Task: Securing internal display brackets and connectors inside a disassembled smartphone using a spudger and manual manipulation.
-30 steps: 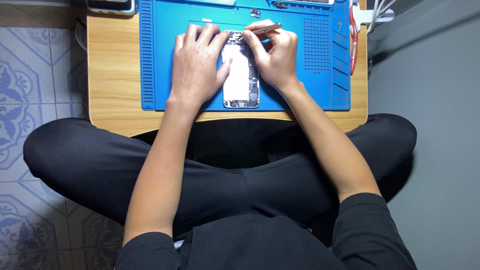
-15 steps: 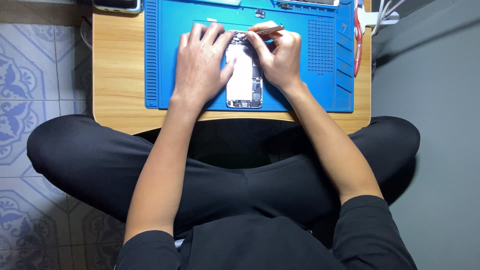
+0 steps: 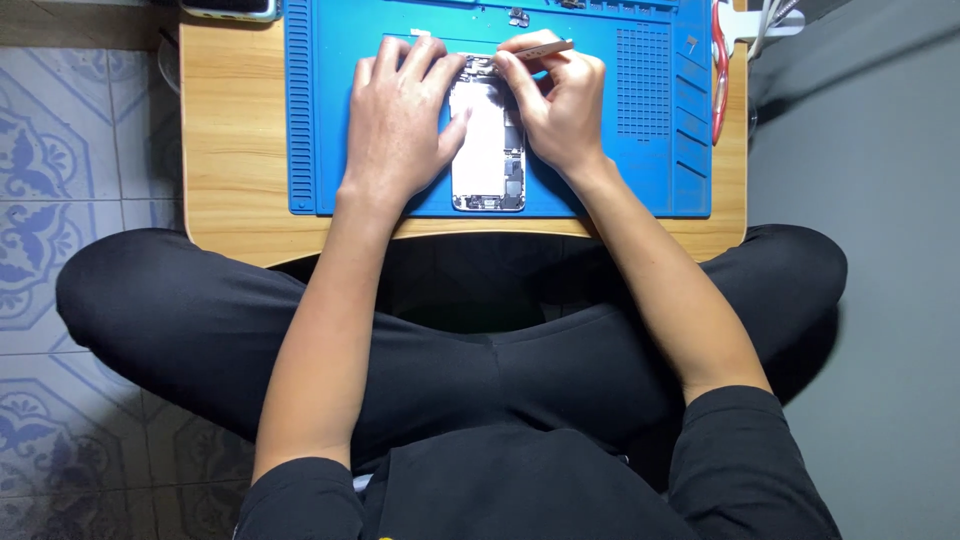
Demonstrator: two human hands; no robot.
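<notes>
Between the earlier view and this one, I noted little change: both hands had kept their places over the opened phone point(image 3: 488, 150), with only a slight shift of framing. I saw my left hand point(image 3: 398, 125) spread flat, fingers splayed, pressing on the phone's left edge with the thumb against its side. My right hand point(image 3: 560, 115) was pinched around a slim metal tool point(image 3: 545, 48), its tip at the phone's upper end. The phone lay face-open on the blue work mat point(image 3: 640, 150), which rested on the wooden table point(image 3: 230, 150). Red-handled pliers point(image 3: 718, 70) lay at the mat's right edge.
</notes>
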